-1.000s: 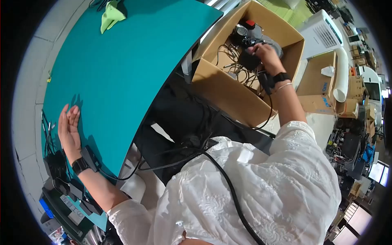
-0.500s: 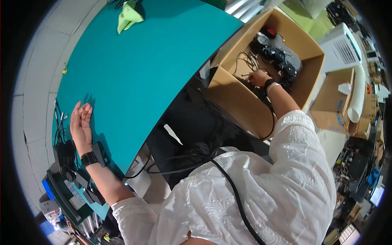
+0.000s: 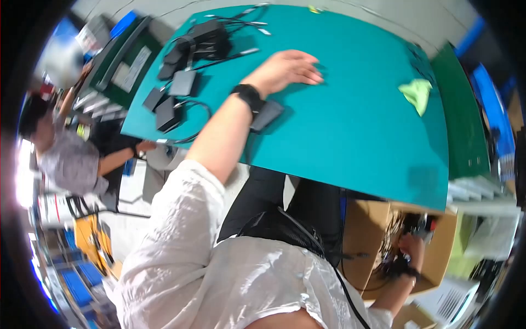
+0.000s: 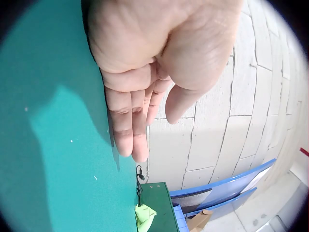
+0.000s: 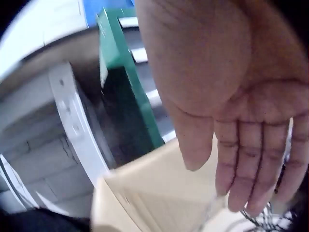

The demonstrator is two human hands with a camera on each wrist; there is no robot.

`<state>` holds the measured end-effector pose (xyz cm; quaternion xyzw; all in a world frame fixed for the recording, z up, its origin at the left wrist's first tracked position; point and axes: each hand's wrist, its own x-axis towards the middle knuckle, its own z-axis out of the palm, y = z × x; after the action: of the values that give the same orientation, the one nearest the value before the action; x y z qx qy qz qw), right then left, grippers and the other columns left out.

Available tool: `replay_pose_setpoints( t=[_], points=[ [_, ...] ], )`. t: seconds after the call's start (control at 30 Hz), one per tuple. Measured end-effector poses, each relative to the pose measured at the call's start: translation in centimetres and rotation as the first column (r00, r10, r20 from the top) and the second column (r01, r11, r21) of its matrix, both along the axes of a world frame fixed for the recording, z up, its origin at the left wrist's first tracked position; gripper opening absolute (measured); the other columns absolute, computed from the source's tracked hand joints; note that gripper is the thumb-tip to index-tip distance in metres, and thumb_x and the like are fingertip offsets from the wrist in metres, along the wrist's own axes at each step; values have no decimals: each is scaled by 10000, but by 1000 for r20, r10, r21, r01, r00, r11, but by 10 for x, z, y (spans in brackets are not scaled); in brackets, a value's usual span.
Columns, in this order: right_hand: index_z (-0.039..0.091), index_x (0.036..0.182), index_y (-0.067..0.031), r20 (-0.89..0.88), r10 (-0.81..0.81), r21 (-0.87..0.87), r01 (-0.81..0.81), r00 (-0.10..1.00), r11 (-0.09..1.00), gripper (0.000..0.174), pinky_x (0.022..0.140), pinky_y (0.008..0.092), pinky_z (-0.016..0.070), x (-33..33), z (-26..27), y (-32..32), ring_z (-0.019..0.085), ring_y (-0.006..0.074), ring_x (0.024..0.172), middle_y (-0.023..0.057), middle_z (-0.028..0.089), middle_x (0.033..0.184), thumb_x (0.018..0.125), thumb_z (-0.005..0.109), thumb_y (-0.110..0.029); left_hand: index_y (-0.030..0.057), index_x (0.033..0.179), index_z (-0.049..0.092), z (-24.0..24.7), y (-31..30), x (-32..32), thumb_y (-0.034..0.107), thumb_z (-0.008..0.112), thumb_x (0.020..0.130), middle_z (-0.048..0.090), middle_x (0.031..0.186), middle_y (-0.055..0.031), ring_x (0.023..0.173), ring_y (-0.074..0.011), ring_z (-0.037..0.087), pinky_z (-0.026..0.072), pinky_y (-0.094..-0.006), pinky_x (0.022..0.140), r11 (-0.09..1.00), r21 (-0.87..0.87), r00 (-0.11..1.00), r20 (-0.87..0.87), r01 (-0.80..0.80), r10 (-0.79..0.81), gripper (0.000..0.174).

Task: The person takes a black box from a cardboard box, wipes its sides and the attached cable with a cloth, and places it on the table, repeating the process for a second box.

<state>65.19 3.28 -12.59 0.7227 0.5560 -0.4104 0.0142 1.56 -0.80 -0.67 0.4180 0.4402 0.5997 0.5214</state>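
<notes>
My left hand (image 3: 285,71) rests at its edge on the teal table (image 3: 350,126), its fingers relaxed and nothing in it; the left wrist view shows the same hand (image 4: 145,72), palm bare. In the head view my right hand (image 3: 412,248) is inside the cardboard box (image 3: 364,230), among tangled cables (image 3: 386,241) and dark devices. From the right wrist, that hand (image 5: 227,106) has its fingers extended over the cables (image 5: 265,220); no held thing shows. Black adapters (image 3: 211,39) with cables lie on the table, left of my left hand.
A light-green cloth (image 3: 416,94) lies at the table's right side. Green bins (image 3: 129,66) stand beyond the left edge, and a green panel (image 3: 463,115) beyond the right. Another person (image 3: 71,159) is at the left. A white appliance (image 3: 449,299) stands beside the box.
The head view has turned toward the left, bringing the adapters and another person into view. My right hand remains in the box; my left hand is still relaxed on the table.
</notes>
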Motion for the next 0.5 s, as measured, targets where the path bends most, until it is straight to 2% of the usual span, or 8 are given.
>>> replay_pose_setpoints(
  t=[0.03,0.13,0.2,0.23,0.3,0.37,0.47,0.5],
  points=[
    [639,841,-30,-187,-104,69,119,977,990,263,516,257,471,-17,38,-6,630,162,593,76,631,659,917,550,-265,-76,1155,519,0,-1,0,96,481,949,625,1013,-241,945,-315,640,522,-389,873,1000,-12,1000,24,4,-4,271],
    [636,879,7,-230,135,261,-73,964,963,289,538,244,481,-87,146,-15,637,151,618,69,646,687,944,519,-250,-87,1118,512,-2,2,1,115,512,939,626,958,-233,906,-301,650,537,-376,827,999,-41,997,73,-4,7,270],
    [638,926,17,-198,337,412,-234,921,881,246,562,242,486,-131,187,-11,629,133,653,66,648,716,954,502,-187,-85,1080,511,-1,2,2,123,528,929,629,920,-225,867,-287,654,542,-364,795,999,-54,996,88,-1,6,257],
    [637,933,22,-238,387,491,-234,891,839,218,579,234,475,-162,203,-12,607,113,678,66,644,746,948,511,-156,-82,1061,511,1,1,1,127,534,925,630,903,-222,848,-280,656,544,-358,779,998,-59,997,75,-3,7,251],
    [633,937,34,-210,592,595,-379,778,709,207,606,231,467,-221,232,-10,588,102,712,72,641,779,938,529,-145,-76,1027,513,-2,2,1,122,536,918,633,885,-216,807,-269,658,549,-351,745,999,-43,996,91,7,-3,227],
    [631,969,30,-212,748,619,-506,629,600,199,630,229,460,-289,253,-11,575,100,716,72,640,797,929,544,-144,-77,1016,500,-11,9,-1,110,533,916,624,855,-198,774,-268,662,554,-350,716,1000,-12,993,117,26,-25,215],
    [629,1029,8,-195,874,656,-602,446,454,208,648,238,469,-390,267,-6,596,103,768,60,646,879,919,561,-155,-73,1021,499,-10,7,-1,101,534,912,614,856,-193,775,-273,662,555,-348,704,1000,-3,996,88,12,-11,207],
    [628,1045,1,-199,902,671,-617,383,410,218,655,243,474,-425,268,-4,605,105,792,53,647,906,914,569,-163,-71,1024,498,-12,9,-2,102,538,910,612,864,-194,774,-275,662,555,-350,698,1000,-10,991,135,19,-18,211]
  ],
)
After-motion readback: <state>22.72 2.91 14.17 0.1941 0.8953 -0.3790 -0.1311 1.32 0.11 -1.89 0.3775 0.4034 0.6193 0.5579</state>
